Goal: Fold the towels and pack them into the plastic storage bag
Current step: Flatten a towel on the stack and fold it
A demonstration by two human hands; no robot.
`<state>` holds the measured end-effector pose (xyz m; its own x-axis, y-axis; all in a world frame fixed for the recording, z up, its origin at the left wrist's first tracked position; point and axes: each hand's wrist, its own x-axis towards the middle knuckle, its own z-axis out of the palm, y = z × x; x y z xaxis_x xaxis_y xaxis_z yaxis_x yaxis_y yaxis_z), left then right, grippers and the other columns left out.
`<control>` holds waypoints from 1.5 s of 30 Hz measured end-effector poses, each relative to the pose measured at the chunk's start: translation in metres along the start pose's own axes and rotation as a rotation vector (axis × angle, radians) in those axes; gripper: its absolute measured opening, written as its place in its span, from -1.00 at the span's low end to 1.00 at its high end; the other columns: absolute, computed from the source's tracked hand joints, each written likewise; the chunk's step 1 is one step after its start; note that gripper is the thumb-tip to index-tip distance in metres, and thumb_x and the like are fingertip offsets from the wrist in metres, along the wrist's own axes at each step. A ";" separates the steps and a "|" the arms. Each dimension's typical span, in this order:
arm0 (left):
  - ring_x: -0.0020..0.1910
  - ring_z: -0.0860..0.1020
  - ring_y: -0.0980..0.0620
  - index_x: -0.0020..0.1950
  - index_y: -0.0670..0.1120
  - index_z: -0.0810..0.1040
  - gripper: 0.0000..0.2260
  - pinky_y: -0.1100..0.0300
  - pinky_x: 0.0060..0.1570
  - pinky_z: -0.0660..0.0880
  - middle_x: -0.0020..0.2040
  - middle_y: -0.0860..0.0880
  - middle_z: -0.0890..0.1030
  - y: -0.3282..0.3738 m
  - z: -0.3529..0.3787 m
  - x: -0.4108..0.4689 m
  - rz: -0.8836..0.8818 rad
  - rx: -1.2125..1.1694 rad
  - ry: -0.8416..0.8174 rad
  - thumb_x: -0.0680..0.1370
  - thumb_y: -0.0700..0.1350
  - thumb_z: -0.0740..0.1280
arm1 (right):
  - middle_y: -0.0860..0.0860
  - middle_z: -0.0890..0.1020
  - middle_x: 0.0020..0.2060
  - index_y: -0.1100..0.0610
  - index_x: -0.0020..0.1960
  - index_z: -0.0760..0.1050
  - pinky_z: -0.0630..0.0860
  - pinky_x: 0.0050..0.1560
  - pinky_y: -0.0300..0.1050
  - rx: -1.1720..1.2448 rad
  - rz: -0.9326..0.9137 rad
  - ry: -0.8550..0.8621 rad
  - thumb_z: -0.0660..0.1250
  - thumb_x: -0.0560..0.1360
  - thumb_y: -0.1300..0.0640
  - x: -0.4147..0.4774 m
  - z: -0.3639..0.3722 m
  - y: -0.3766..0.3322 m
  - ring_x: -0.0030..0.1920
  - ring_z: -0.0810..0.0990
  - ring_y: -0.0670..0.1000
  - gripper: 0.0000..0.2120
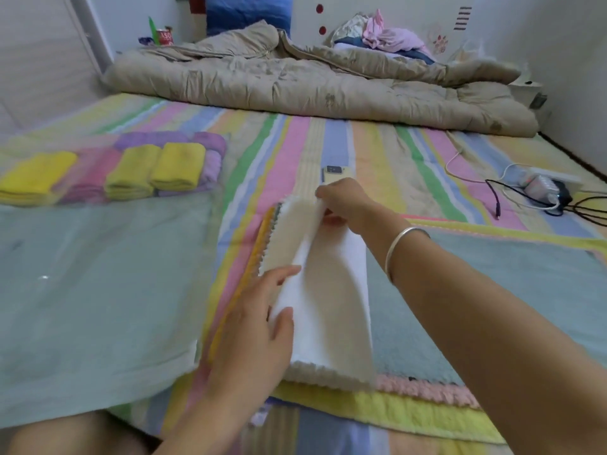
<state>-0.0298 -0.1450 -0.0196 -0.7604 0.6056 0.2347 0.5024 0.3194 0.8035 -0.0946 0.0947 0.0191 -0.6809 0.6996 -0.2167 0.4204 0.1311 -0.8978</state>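
A white towel (328, 290) lies half folded on the striped bed in front of me. My right hand (345, 203) pinches its far edge and holds that edge lifted over the towel. My left hand (262, 323) rests on the towel's near left side, fingers spread. Under it lie a pale blue towel (492, 290) and towels with yellow and pink edges. At the left, a clear plastic storage bag (98, 257) lies flat, with folded yellow, pink and purple towels (131, 169) at its far end.
A phone (335, 174) lies just beyond my right hand. A power strip with cables (542, 188) sits at the right. A beige quilt (312, 83) is bunched across the head of the bed, with clothes (387, 34) piled behind it.
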 end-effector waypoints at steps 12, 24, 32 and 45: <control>0.32 0.35 0.25 0.40 0.09 0.42 -0.62 0.52 0.18 0.16 0.35 0.23 0.39 -0.033 -0.012 -0.001 -0.153 0.152 0.015 0.59 -0.17 0.23 | 0.03 0.53 -0.28 0.09 -0.06 0.56 0.56 -0.24 -0.09 -0.145 -0.105 -0.005 0.16 0.52 0.20 0.016 0.058 -0.005 -0.25 0.55 0.11 -0.80; 0.50 0.24 -0.17 0.45 -0.18 0.38 -0.46 -0.11 0.40 0.31 0.51 -0.19 0.28 -0.013 0.013 0.028 0.226 0.647 -0.054 0.46 -0.11 0.21 | 0.03 -0.04 0.57 -0.03 0.57 0.02 -0.19 0.52 0.10 -1.069 -0.459 0.068 -0.19 0.57 -0.20 -0.028 0.027 0.064 0.56 -0.14 0.09 -0.40; 0.56 -0.24 0.04 0.58 -0.14 -0.21 -0.26 -0.03 0.52 -0.23 0.60 -0.07 -0.17 -0.051 0.038 0.048 0.198 0.773 -0.349 0.40 0.08 -0.39 | -0.03 -0.10 0.57 -0.10 0.57 -0.05 -0.25 0.52 0.03 -0.991 -0.391 -0.094 -0.11 0.65 -0.13 -0.024 0.025 0.079 0.55 -0.22 -0.02 -0.49; 0.33 0.42 0.16 0.21 0.01 0.57 -0.70 0.13 0.37 0.31 0.23 0.12 0.56 -0.042 0.013 0.005 0.439 0.181 -0.125 0.57 -0.11 0.14 | -0.04 0.28 0.50 0.02 0.51 0.25 0.23 0.45 0.08 -0.964 -1.036 -0.105 0.32 0.50 0.05 -0.161 -0.035 0.142 0.51 0.20 -0.02 -0.40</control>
<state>-0.0490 -0.1462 -0.0593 -0.4107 0.7908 0.4538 0.8364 0.1286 0.5328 0.0961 0.0251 -0.0599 -0.9514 -0.0560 0.3029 -0.0795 0.9947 -0.0657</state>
